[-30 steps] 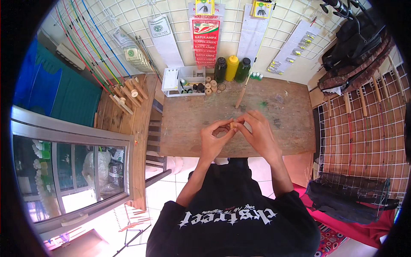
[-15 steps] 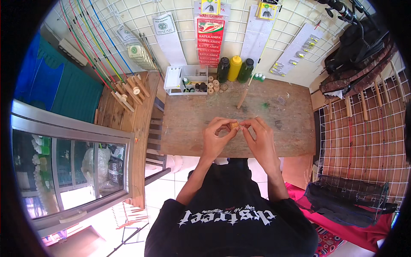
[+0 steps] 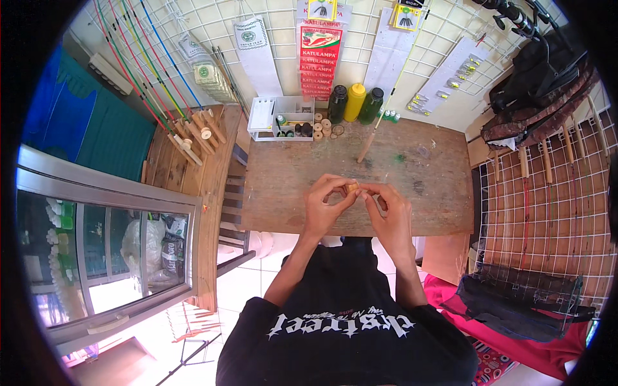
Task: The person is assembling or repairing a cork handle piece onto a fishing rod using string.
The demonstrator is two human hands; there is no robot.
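Above the near half of the wooden table (image 3: 290, 168), my two hands meet. My left hand (image 3: 324, 204) is closed, pinching a small tan piece (image 3: 352, 188) between thumb and fingertips; it resembles a little wooden spool, but fingers cover most of it. Close against its right side, my right hand (image 3: 388, 209) has thumb and forefinger pressed together, and whatever they hold is too small to make out. Beyond the hands, a thin fishing rod with a wooden handle (image 3: 367, 148) stands slanted on the table.
A white organizer box (image 3: 262, 136) holds small bottles at the back left. Beside it are wooden spools (image 3: 318, 135), dark bottles (image 3: 338, 106) and a yellow bottle (image 3: 354, 104). Rods lean over a side bench (image 3: 209, 170) at left. A glass-panelled frame (image 3: 135, 199) stands nearer. Nets and bags hang right.
My right hand's fingers have bent and shifted slightly beside the tan piece. My left hand keeps its pinch in nearly the same place.
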